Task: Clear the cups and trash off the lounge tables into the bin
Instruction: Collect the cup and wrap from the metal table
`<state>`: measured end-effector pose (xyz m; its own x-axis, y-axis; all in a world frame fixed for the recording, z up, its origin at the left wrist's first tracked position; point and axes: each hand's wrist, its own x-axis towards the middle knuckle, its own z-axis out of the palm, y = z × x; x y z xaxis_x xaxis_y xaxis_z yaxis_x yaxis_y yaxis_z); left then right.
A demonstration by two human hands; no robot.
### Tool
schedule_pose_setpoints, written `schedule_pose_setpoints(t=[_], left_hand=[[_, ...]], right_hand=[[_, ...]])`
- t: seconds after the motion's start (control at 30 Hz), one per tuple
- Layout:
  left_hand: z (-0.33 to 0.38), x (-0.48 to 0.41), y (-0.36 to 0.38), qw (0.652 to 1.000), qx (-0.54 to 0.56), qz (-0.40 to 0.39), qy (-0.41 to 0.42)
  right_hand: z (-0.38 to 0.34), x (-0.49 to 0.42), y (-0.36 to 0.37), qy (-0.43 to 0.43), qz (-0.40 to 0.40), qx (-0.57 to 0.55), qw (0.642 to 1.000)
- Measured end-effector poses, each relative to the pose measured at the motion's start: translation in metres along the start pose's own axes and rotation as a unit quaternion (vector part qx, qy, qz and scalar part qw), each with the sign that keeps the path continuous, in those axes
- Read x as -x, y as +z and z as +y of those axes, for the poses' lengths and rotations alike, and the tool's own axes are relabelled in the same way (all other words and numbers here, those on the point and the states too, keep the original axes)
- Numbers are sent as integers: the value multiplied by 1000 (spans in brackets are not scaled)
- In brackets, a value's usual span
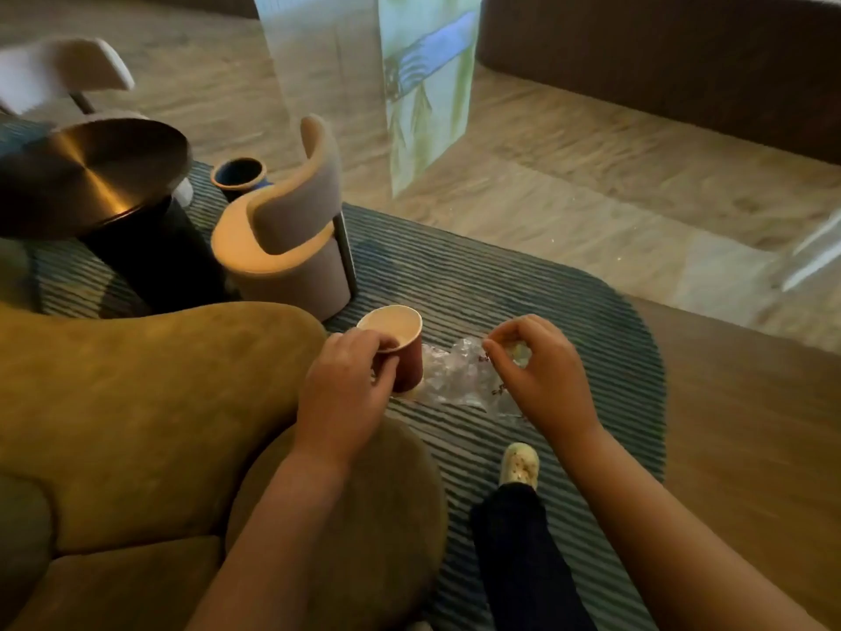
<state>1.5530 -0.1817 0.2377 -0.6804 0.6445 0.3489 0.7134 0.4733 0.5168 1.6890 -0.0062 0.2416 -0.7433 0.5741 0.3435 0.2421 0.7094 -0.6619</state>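
Left hand (pixel 346 384): fingers curled round the red paper cup (pixel 409 362), gripping it at rim and side.
Cup: roughly upright, mouth open to the camera, held in the air over the striped rug (pixel 523 284).
Right hand (pixel 541 371): thumb and forefinger pinch a crumpled clear plastic wrapper (pixel 455 375).
Wrapper: hangs just beside the cup (whether they touch, I cannot tell).
Surroundings: olive sofa (pixel 136 403) at left; beyond it a dark round table (pixel 91 170), a curved chair (pixel 291 220) and a round orange-rimmed container (pixel 237 184).
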Motion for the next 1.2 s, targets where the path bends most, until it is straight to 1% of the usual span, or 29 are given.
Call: schedule_pose_setpoints(t=[0.17, 0.33, 0.4, 0.5, 0.57, 0.77, 0.87, 1.0, 1.2], left_hand=[[15, -99, 66, 1000, -1, -9, 10], [45, -216, 125, 1000, -4, 8, 17], [53, -261, 144, 1000, -11, 8, 17], [54, -316, 162, 1000, -22, -1, -13], [48, -345, 166, 999, -26, 1, -33], [-2, -437, 188, 994, -47, 32, -96], [-35, -496, 206, 990, -51, 56, -118], [-87, -596, 227, 986, -55, 74, -136], [-154, -741, 227, 981, -83, 88, -152]], right_hand=[[81, -97, -3, 7, -10, -18, 1000], [163, -217, -28, 12, -25, -25, 999], [187, -265, -36, 4, -28, -22, 999], [209, -332, -36, 1, -33, -24, 999], [216, -374, -26, 2, -50, -41, 998], [232, -494, 33, -34, -113, -74, 990], [247, -562, 65, -54, -115, -72, 989], [259, -678, 110, -80, -115, -65, 988], [257, -832, 168, -84, -118, -97, 985]])
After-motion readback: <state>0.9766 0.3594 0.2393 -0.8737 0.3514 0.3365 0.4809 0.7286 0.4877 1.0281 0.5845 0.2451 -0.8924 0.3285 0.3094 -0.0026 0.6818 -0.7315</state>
